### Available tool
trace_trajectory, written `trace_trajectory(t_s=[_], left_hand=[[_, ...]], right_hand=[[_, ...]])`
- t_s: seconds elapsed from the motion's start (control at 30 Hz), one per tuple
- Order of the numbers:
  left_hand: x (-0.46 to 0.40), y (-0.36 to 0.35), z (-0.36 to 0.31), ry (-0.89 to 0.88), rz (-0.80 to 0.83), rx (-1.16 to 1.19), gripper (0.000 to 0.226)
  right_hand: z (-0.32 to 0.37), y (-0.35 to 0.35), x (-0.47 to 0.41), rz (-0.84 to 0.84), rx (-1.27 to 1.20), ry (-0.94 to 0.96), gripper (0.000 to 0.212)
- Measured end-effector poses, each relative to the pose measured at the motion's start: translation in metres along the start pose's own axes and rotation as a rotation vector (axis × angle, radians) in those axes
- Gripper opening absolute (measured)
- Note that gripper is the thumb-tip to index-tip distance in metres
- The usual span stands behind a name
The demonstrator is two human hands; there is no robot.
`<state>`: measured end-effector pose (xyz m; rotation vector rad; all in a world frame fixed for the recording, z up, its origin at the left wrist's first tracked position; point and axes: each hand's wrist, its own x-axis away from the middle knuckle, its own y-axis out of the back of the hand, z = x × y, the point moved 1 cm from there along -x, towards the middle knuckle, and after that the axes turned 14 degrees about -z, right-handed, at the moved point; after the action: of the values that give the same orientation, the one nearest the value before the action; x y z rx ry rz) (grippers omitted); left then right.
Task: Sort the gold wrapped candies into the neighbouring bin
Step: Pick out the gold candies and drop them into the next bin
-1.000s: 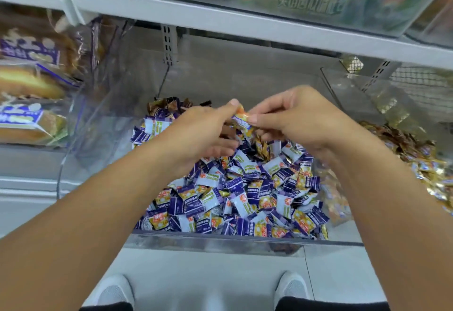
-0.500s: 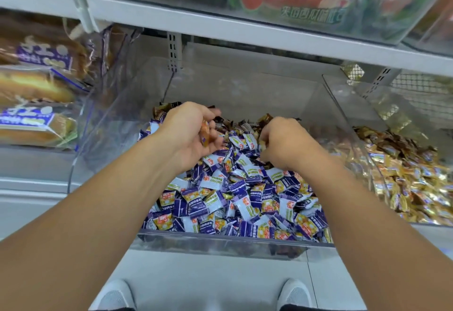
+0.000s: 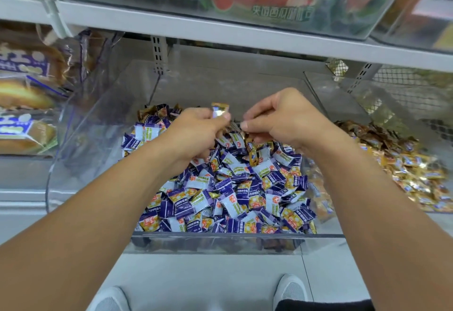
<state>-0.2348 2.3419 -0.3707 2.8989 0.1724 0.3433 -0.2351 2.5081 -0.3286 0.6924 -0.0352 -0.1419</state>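
A clear plastic bin [image 3: 220, 244] holds a heap of purple and white wrapped candies [image 3: 232, 188], with a few gold wrapped ones near the back. My left hand [image 3: 196, 131] hovers over the back of the heap and pinches a gold wrapped candy [image 3: 220, 109] between thumb and fingertips. My right hand [image 3: 286, 119] is close beside it, fingers pinched together just above the pile; what it grips is hidden. The neighbouring bin [image 3: 362, 104] on the right holds a pile of gold wrapped candies [image 3: 404, 163].
A shelf edge [image 3: 220, 31] runs overhead, with clear bins of packaged goods above it. Packaged bread [image 3: 22, 114] fills the bin on the left. A wire mesh [image 3: 404, 85] stands at the back right. My shoes [image 3: 290, 291] stand on grey floor below.
Both hands dipped into the back of the heap and have lifted again. My left hand now holds a gold wrapped candy up above the pile.
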Motion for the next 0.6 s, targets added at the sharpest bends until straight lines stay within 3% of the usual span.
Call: trace_trajectory(t_s=[0.1,0.17,0.27,0.33,0.43,0.5,0.6], left_hand=[[0.000,0.005,-0.004,0.148,-0.074,0.180,0.022],[0.000,0.007,-0.005,0.176,-0.077,0.197,0.020],[-0.001,0.009,-0.004,0.175,-0.083,0.174,0.016],[-0.003,0.009,-0.006,0.191,-0.044,0.189,0.012],[-0.005,0.010,-0.005,0.205,-0.011,0.132,0.028],[-0.005,0.010,-0.003,0.194,-0.023,0.077,0.032],[-0.002,0.009,-0.002,0.173,-0.059,0.025,0.030]], right_hand=[[-0.014,-0.015,0.000,0.084,0.553,0.014,0.029],[-0.022,-0.029,-0.004,0.066,0.667,0.025,0.026],[-0.025,-0.021,-0.015,0.019,0.581,-0.023,0.014],[-0.020,-0.002,-0.022,-0.014,0.386,-0.093,0.015],[-0.014,0.009,-0.020,-0.106,0.060,-0.255,0.012],[-0.020,0.003,-0.023,-0.121,0.149,-0.191,0.014],[-0.022,-0.014,-0.013,0.059,0.440,-0.085,0.026]])
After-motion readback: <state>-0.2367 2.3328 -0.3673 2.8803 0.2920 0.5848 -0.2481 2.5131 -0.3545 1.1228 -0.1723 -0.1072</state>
